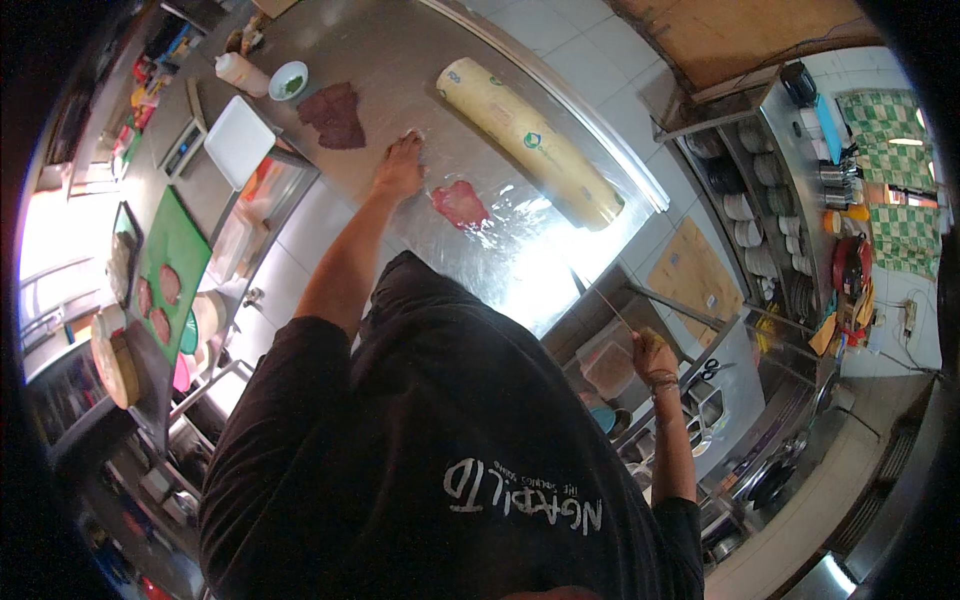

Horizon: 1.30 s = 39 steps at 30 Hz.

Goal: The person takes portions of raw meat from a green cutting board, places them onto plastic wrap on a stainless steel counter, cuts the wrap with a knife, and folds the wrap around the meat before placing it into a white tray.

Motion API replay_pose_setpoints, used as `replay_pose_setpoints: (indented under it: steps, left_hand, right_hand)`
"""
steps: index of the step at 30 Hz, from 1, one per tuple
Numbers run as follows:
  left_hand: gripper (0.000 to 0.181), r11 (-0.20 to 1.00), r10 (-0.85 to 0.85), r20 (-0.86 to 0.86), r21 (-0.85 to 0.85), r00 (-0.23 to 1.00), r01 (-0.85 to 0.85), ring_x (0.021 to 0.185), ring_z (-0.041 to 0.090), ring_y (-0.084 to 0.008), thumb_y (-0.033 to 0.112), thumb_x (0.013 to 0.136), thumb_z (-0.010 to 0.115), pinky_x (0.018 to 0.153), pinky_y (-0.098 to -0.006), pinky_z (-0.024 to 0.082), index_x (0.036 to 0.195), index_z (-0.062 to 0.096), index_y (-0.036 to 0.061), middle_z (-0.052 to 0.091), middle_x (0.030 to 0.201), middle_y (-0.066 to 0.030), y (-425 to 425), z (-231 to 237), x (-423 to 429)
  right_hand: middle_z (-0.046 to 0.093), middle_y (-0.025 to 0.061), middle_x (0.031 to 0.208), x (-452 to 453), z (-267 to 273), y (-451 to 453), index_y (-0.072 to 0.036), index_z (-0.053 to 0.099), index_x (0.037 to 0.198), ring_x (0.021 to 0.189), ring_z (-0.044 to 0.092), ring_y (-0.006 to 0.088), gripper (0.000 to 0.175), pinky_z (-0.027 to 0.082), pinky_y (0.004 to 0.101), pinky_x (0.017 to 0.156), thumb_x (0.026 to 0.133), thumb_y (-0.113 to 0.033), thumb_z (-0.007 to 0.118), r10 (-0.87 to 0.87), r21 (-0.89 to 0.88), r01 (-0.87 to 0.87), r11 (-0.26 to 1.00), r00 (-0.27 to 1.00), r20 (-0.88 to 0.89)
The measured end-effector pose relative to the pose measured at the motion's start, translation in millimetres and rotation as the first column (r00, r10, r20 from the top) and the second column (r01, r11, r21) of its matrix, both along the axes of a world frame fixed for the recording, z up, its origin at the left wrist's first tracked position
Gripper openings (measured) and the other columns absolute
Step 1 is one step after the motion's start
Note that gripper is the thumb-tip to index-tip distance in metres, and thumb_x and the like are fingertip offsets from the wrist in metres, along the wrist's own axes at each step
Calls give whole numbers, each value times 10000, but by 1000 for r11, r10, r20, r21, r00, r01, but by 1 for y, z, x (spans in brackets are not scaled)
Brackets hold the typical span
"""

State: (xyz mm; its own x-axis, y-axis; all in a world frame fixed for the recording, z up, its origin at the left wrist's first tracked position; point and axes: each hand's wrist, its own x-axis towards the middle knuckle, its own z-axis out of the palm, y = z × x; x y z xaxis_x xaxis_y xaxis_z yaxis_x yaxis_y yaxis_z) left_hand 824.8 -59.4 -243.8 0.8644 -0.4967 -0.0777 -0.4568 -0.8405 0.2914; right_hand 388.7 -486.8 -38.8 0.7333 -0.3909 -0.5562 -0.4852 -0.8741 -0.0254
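Observation:
My left hand [401, 169] lies palm down on the steel table, beside a thin piece of red meat [460, 205]. Clear, shiny film seems to cover the table around that meat. A darker, flat piece of meat [334, 116] lies beyond my left hand. At the far side rests a big roll of plastic film [529, 142] with printed marks. My right hand [652, 354] is off the table's near right edge, closed on a long thin implement [611, 309] that points towards the table; glare hides what kind it is.
At the left are a squeeze bottle [241, 73], a bowl with chopped greens [288, 81], a white tray [240, 142], a digital scale [181, 150] and a green board [174, 259] with several round meat patties. Shelves of dishes [750, 187] stand right. Scissors [710, 368] lie beyond my right hand.

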Motion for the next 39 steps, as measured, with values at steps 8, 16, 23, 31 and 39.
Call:
replay_pose_setpoints:
  steps: [8,16,23,31,39]
  left_hand:
    - [691,999,-28,-2,28,1000,28,1366,332,-342,236,810,674,1129,-447,286,1393,380,10,363,1471,-157,3,4,5]
    - [697,984,7,185,-175,983,26,1368,311,-403,202,795,697,1140,-467,258,1393,391,16,310,1493,-236,16,43,-33]
    - [624,947,201,107,-276,974,-165,1376,292,-415,191,845,672,1131,-482,267,1387,404,36,303,1500,-231,100,59,-134]
    - [551,892,412,-52,-183,910,-414,1355,328,-401,218,870,668,1117,-483,295,1352,456,58,356,1469,-217,168,55,-238]
    - [448,906,303,-97,-280,948,-318,1206,504,-356,242,871,656,1023,-444,401,1267,549,63,577,1239,-190,143,48,-181]
  right_hand:
    - [677,230,935,-44,38,-31,-69,642,1108,898,637,437,439,512,506,765,967,-438,452,-195,-42,201,979,974,118]
    - [667,217,880,13,-106,-18,-14,600,1017,844,649,408,325,499,475,752,804,-255,646,-557,226,527,819,639,530]
    - [608,271,982,84,-174,48,97,566,1099,939,582,453,456,480,482,842,747,-156,707,-520,226,519,824,538,663]
    - [617,199,973,132,-199,66,10,592,1032,916,587,351,430,479,434,833,697,-174,790,-626,369,577,729,342,701]
    - [615,128,902,135,-157,92,6,598,1037,839,600,291,482,489,392,771,708,-251,838,-381,163,566,808,290,878]
